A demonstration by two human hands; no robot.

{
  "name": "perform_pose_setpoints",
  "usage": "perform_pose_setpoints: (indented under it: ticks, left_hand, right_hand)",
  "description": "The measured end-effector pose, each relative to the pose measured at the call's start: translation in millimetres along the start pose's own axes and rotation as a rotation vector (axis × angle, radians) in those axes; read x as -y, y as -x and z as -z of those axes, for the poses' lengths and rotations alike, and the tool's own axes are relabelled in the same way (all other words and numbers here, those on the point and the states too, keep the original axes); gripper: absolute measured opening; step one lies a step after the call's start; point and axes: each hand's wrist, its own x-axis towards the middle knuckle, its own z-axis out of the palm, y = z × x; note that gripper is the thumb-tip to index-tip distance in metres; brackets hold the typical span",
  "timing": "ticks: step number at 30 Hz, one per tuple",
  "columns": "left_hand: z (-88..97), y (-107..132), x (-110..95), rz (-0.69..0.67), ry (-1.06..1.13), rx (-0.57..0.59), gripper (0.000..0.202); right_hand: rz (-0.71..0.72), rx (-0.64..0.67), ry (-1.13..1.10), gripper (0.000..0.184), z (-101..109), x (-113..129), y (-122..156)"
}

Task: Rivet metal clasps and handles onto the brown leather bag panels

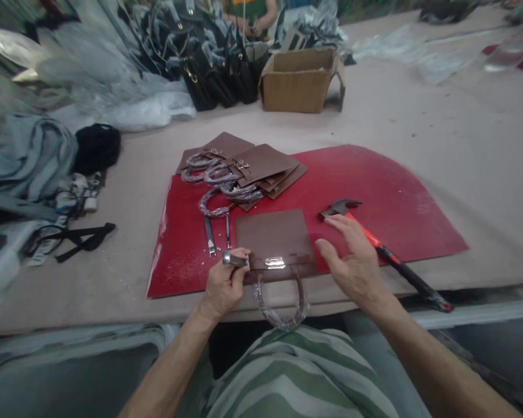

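A brown leather bag panel lies flat before me, with a shiny metal clasp and a plastic-wrapped handle that hangs over the table edge. At its left edge my left hand is closed on a short metal tool; its exact kind is unclear. My right hand hovers right of the panel, fingers apart and holding nothing. Just beyond its fingertips lies a claw hammer with a red and black handle. Two slim metal tools rest left of the panel.
Under the work is a red board. Several brown panels with wrapped handles are piled at its back left. Farther off stand a cardboard box and black bags. Black straps lie at left. Another person's hands show behind.
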Motion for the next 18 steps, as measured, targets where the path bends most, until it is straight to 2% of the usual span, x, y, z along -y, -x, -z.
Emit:
perform_pose_setpoints:
  ticks: [2, 4, 7, 10, 12, 14, 16, 18]
  left_hand:
    - [-0.7, 0.5, 0.5, 0.007, 0.012, -0.002, 0.015]
    - [-0.9, -0.1, -0.1, 0.019, 0.031, -0.015, 0.014]
    - [-0.3, -2.1, -1.9, 0.031, 0.060, -0.032, 0.011]
    - [-0.2, -2.8, -2.3, 0.032, 0.054, -0.020, 0.011]
    - [-0.9, -2.2, -1.8, 0.038, 0.044, -0.015, 0.013]
    - [-2.0, -1.0, -1.5, 0.048, 0.040, -0.021, 0.014]
    - [-3.4, 0.1, -1.7, 0.059, 0.050, -0.024, 0.015]
    - [-4.9, 0.2, -1.8, 0.071, 0.067, -0.022, 0.017]
  right_hand:
    - [-0.085, -0.047, 0.197, 0.035, 24.4, -22.7, -5.6]
    - [-0.162, 0.013, 0.433, 0.038, 43.5, -43.2, -5.6]
    - [-0.268, 0.226, 0.738, 0.039, 57.1, -60.5, 0.0]
    - [-0.332, 0.415, 0.824, 0.029, 58.2, -60.6, 1.6]
    - [-0.397, 0.465, 0.747, 0.019, 58.3, -55.7, -1.4]
    - [-0.557, 0.493, 0.530, 0.015, 60.2, -49.9, -4.1]
    - [-0.787, 0.505, 0.132, 0.020, 63.0, -44.2, -3.4]
    - [-0.992, 0.493, -0.357, 0.021, 64.7, -37.3, 0.4]
